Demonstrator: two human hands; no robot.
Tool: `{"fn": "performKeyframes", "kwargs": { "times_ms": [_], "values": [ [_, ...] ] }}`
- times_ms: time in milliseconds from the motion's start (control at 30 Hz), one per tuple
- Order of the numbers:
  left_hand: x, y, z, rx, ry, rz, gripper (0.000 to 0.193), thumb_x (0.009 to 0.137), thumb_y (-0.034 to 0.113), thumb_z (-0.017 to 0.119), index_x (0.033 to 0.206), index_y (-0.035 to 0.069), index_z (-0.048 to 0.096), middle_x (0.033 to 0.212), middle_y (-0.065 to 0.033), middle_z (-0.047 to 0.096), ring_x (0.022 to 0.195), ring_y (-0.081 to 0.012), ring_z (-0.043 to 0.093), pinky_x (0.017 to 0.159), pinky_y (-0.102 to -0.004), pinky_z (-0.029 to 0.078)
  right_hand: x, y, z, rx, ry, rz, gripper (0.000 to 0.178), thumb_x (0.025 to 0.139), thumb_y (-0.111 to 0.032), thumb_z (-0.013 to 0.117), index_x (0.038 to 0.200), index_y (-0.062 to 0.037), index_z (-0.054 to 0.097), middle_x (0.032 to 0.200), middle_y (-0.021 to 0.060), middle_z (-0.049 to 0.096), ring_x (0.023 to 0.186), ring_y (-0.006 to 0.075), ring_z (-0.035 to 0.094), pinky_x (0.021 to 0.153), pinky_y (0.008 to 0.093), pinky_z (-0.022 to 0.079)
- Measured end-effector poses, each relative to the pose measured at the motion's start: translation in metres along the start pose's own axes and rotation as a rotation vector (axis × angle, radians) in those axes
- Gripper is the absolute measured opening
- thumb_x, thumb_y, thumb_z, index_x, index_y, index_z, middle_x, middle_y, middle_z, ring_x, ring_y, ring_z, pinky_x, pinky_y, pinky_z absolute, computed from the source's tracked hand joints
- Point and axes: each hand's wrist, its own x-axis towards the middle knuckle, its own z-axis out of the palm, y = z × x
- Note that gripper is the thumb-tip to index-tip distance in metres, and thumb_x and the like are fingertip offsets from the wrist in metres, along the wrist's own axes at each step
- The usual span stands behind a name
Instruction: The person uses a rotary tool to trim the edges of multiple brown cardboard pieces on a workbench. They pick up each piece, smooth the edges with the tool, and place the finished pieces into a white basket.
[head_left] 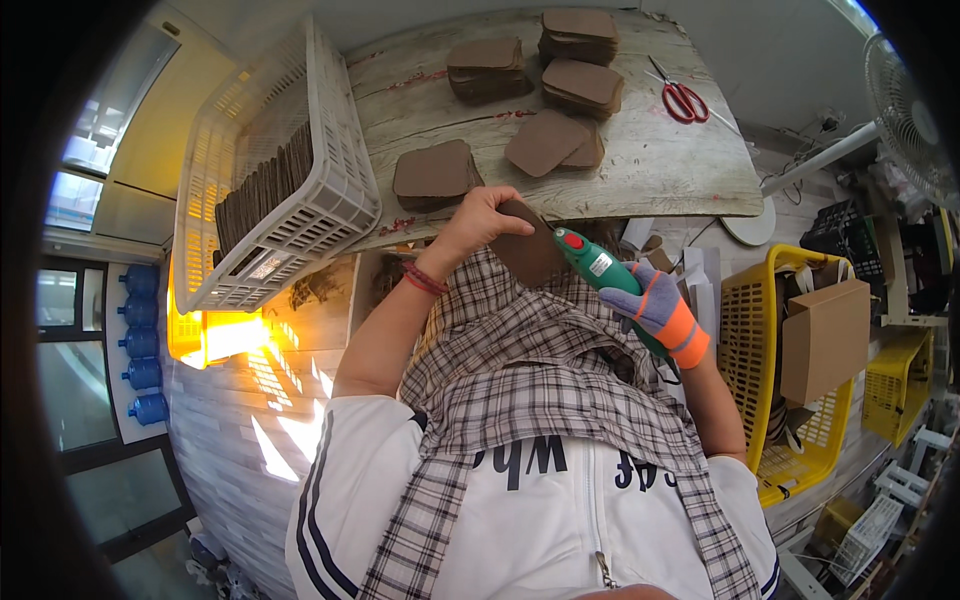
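Pinched between the thumb and fingers of my bare left hand point(478, 220) is a thin brown sheet with rounded corners point(527, 258), held over my lap by the table's front edge. My right hand point(662, 314), in a grey and orange glove, wraps round a green handheld power tool point(592, 262) with a red button near its head. The tool's tip points at the sheet's right edge; whether they touch I cannot tell. Just beyond my left hand lies a stack of similar brown sheets point(432, 172), and another loose stack point(545, 143) sits to its right.
More brown stacks point(578, 84) stand farther back on the worn wooden table point(665, 170), with red-handled scissors point(684, 101) at right. A white crate point(345, 150) of upright brown sheets is at left. A yellow basket point(745, 330) with a cardboard box point(822, 340) stands right.
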Motion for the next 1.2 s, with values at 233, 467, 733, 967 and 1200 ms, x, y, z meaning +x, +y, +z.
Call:
{"fn": "performKeyframes", "kwargs": {
  "times_ms": [233,467,733,967,1200],
  "values": [
    [0.003,-0.004,0.008,0.082,-0.081,0.016,0.016,0.068,0.004,0.074,0.080,0.004,0.064,0.068,0.0039,0.059,0.061,-0.0043,0.050,0.054,-0.0209,0.040,0.006,0.002,0.002,0.009,0.005,-0.032,0.039,0.079,-0.029,0.073,0.104,-0.0022,0.059,0.067,-0.0007,0.058,0.051,0.0044,0.051,0.046,0.0190,0.041],
    [-0.002,0.003,0.010,-0.012,-0.161,0.028,0.038,0.070,-0.003,0.070,0.106,0.003,0.057,0.085,-0.0003,0.062,0.076,-0.0075,0.056,0.068,-0.0210,0.045,0.016,-0.006,0.014,0.080,-0.010,-0.084,0.039,0.080,-0.026,0.072,0.105,-0.0004,0.058,0.068,0.0000,0.058,0.051,0.0051,0.051,0.046,0.0194,0.042],
    [-0.008,0.011,-0.106,-0.285,0.510,0.128,0.030,0.081,-0.003,0.062,0.110,0.002,0.055,0.096,-0.0061,0.060,0.084,-0.0143,0.058,0.075,-0.0256,0.050,0.010,0.013,-0.004,0.242,0.094,-0.013,0.039,0.080,-0.022,0.071,0.105,0.0029,0.055,0.068,0.0036,0.059,0.052,0.0085,0.055,0.043,0.0226,0.045],
    [0.017,-0.018,-0.115,0.931,0.889,0.095,0.038,0.078,0.004,0.065,0.114,0.003,0.055,0.115,-0.0121,0.052,0.108,-0.0299,0.048,0.092,-0.0413,0.040,0.003,0.028,-0.008,0.284,0.163,-0.013,0.034,0.082,-0.022,0.069,0.101,0.0024,0.055,0.068,0.0051,0.058,0.054,0.0099,0.056,0.043,0.0230,0.046],
    [0.059,-0.001,-0.015,1.197,0.677,0.552,0.050,0.076,0.020,0.068,0.118,-0.001,0.051,0.123,-0.0167,0.046,0.124,-0.0341,0.036,0.101,-0.0460,0.030,0.009,0.042,-0.008,0.326,0.218,-0.003,0.035,0.081,-0.023,0.070,0.100,0.0019,0.055,0.068,0.0046,0.058,0.054,0.0100,0.056,0.044,0.0232,0.046]
  ]
}}
